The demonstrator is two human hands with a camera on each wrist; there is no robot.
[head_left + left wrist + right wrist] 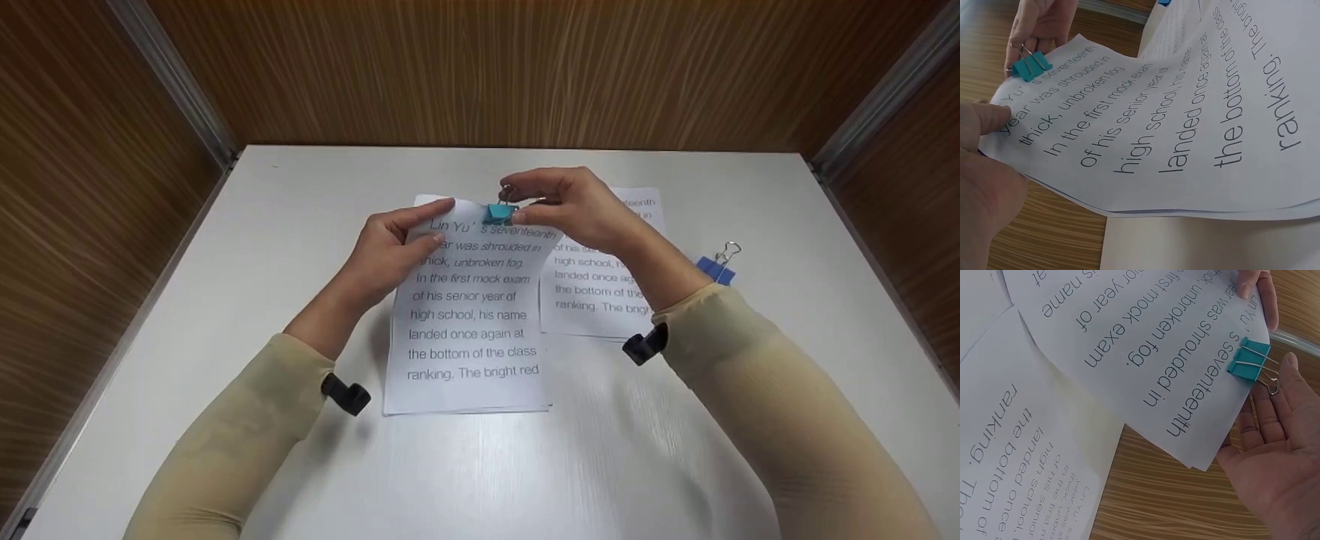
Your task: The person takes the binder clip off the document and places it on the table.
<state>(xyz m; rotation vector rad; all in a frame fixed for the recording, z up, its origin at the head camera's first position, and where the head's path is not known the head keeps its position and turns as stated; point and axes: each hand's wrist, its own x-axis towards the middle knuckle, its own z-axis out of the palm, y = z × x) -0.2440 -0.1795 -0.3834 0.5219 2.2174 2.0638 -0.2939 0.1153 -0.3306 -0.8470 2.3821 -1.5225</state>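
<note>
My left hand (386,251) pinches the upper left edge of a stack of printed paper sheets (472,337), its thumb on the printed face. A teal binder clip (1249,360) sits on the top edge of this stack, with its wire handles pointing off the paper. My right hand (581,206) holds the clip, thumb and fingers around its handles. In the left wrist view, the sheets (1145,129) bow upward, their top raised off the table. The right wrist view shows the right fingers partly hidden behind the clip and paper.
A second printed stack (600,319) lies to the right, partly under the right hand and forearm. Beside it, near the right forearm, is a blue binder clip (716,270). Wood-grain panels (480,75) enclose the white table (315,180) at the back and sides.
</note>
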